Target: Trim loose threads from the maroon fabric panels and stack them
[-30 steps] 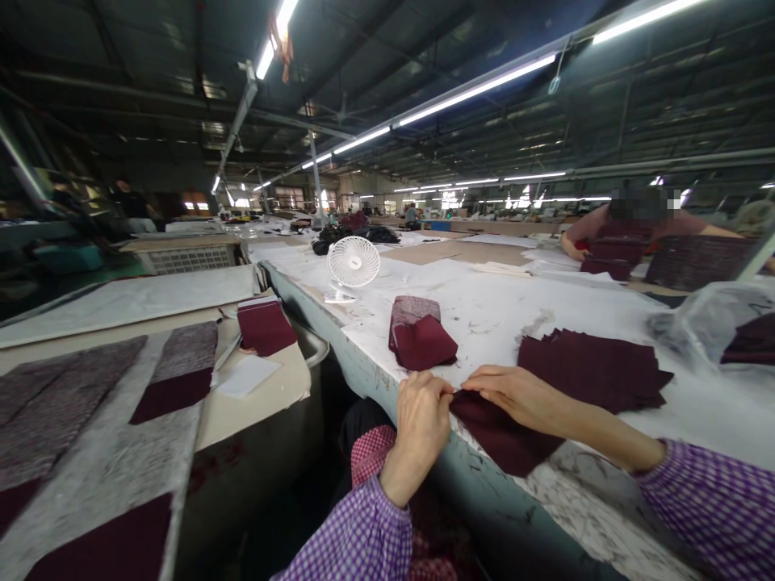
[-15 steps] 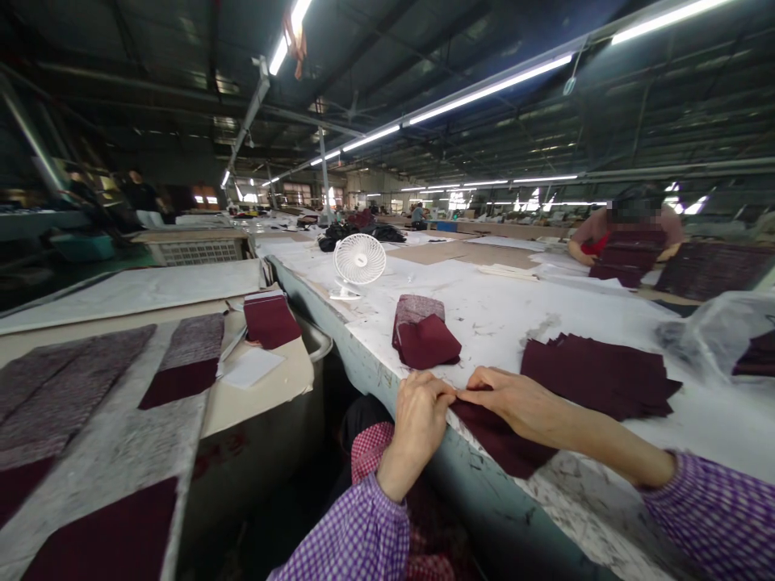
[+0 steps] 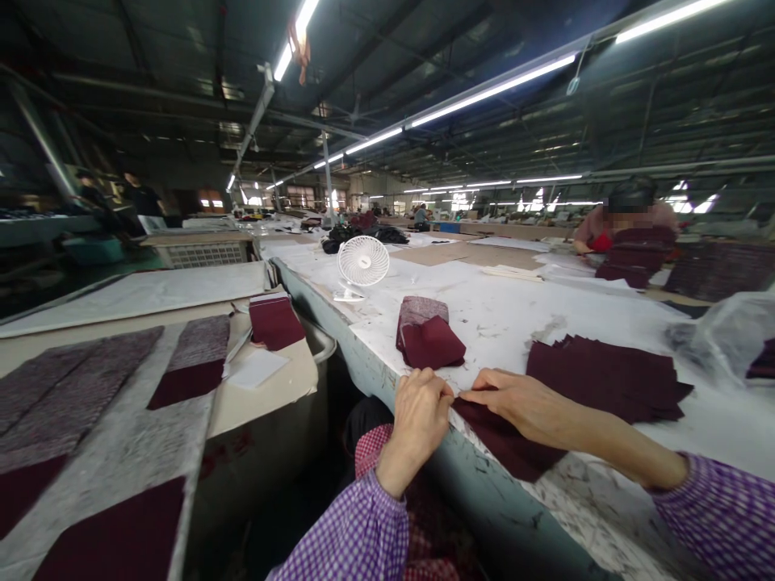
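Observation:
At the table's near edge, a maroon fabric piece [image 3: 514, 449] lies partly under my right hand [image 3: 526, 406] and hangs slightly over the side. My right thumb and forefinger pinch its far corner, with the palm low above the cloth. My left hand [image 3: 420, 415] is closed beside that corner, fingers curled and the tips pinched at the fabric's edge; the exact grip is partly hidden. Just beyond my hands sits a small folded stack of maroon and speckled grey fabric [image 3: 431, 339]. To the right rests a fanned pile of maroon pieces [image 3: 605, 378].
A white clip fan [image 3: 363, 262] stands farther along the white-covered table [image 3: 484, 311]. On my left, a lower surface carries speckled panels [image 3: 78, 379] and a maroon stack [image 3: 275, 321]. Clear plastic [image 3: 720, 331] lies at right. Across the table, a co-worker [image 3: 635, 218] handles maroon fabric.
My fingertips have drawn slightly apart at the fabric's corner, leaving a small gap. The whole view has shifted a little; the cloth stays at the table edge.

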Tool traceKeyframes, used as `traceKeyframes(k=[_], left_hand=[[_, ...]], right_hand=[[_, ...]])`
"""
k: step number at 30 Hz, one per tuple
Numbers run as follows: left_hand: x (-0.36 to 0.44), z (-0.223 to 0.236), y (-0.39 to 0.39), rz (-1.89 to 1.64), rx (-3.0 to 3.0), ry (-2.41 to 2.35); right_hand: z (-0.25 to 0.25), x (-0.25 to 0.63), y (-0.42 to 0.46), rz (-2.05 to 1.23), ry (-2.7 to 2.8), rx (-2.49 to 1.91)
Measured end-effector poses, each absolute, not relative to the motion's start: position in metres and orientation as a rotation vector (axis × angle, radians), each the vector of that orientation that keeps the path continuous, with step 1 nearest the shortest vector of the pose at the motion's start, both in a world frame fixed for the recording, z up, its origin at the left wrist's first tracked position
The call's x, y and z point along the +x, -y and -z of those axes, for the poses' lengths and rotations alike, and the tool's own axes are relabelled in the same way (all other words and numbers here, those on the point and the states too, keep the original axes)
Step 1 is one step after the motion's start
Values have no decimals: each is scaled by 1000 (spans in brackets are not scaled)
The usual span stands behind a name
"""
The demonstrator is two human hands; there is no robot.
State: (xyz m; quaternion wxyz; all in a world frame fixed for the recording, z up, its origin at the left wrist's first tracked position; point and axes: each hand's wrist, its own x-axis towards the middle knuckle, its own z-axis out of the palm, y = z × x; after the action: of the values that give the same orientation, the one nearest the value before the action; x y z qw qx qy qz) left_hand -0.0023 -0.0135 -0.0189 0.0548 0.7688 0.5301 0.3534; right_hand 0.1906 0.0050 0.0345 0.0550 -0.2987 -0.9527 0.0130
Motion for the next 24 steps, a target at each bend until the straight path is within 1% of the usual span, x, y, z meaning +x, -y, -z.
traceKeyframes(k=[3, 7, 10, 16, 19, 21, 24], left_hand=[[-3, 20, 16, -1049, 2523, -1653], [-2, 18, 20, -975, 2847, -1644], [-5, 16, 21, -974, 2917, -1565], [-21, 18, 18, -1074, 2639, -1365], [-27, 19, 17, -1187, 2443, -1331], [-30, 20, 15, -1294, 2314, -1343], [-32, 20, 8, -1405, 2220, -1367]], right_hand=[[-34, 192, -6, -60, 2893, -888], [-33, 192, -7, -10, 2918, -869], [-34, 191, -8, 52, 2958, -875], [-33, 190, -6, 144, 3009, -852], [-36, 187, -3, 210, 2985, -864], [-41, 186, -5, 155, 3001, -866], [-46, 191, -15, -51, 2974, -897]])
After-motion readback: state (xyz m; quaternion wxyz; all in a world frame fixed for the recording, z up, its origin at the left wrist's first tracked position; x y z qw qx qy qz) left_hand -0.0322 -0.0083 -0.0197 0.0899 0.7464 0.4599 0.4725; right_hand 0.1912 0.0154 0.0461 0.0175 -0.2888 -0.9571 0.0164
